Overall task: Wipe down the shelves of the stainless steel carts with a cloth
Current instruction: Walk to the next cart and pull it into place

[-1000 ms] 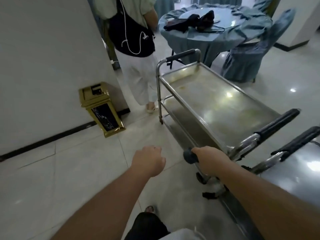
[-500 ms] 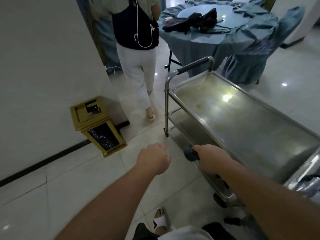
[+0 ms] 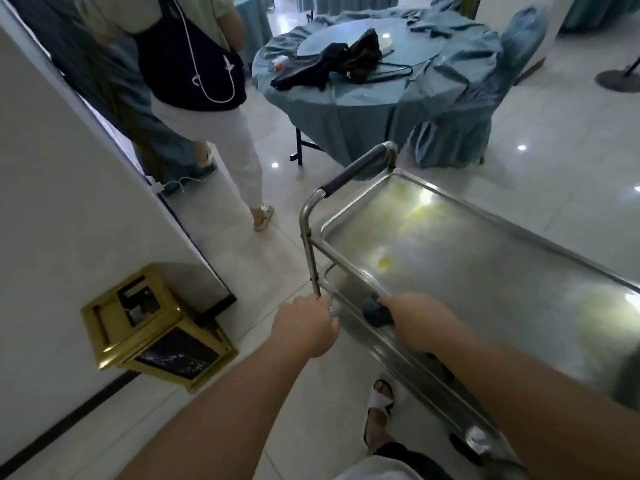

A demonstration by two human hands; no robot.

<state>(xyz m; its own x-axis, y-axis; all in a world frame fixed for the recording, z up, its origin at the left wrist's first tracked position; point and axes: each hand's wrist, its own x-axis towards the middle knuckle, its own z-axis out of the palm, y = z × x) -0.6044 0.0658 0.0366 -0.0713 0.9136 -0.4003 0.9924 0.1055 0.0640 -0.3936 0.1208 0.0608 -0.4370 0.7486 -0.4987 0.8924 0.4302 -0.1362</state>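
A stainless steel cart (image 3: 485, 282) stands in front of me, its top shelf dull with yellowish smears near the far end. A black-gripped handle (image 3: 356, 169) arches over that far end. My right hand (image 3: 420, 322) is closed on a dark blue cloth (image 3: 375, 311) bunched against the cart's near side rail. My left hand (image 3: 306, 325) is a closed fist at the foot of the cart's corner post (image 3: 310, 258); whether it grips the post I cannot tell. A lower shelf (image 3: 343, 284) shows beneath the rail.
A person in white trousers (image 3: 221, 140) stands by the white wall (image 3: 69, 209) to the left. A gold waste bin (image 3: 156, 327) sits against that wall. A round table with blue cloth (image 3: 346, 98) and a covered chair (image 3: 460, 109) stand beyond the cart. My sandalled foot (image 3: 379, 407) is near a cart wheel.
I have stepped closer along the cart's side. My left fist has reached the corner post. The second cart at the right has left the view. My right hand still holds the cloth.
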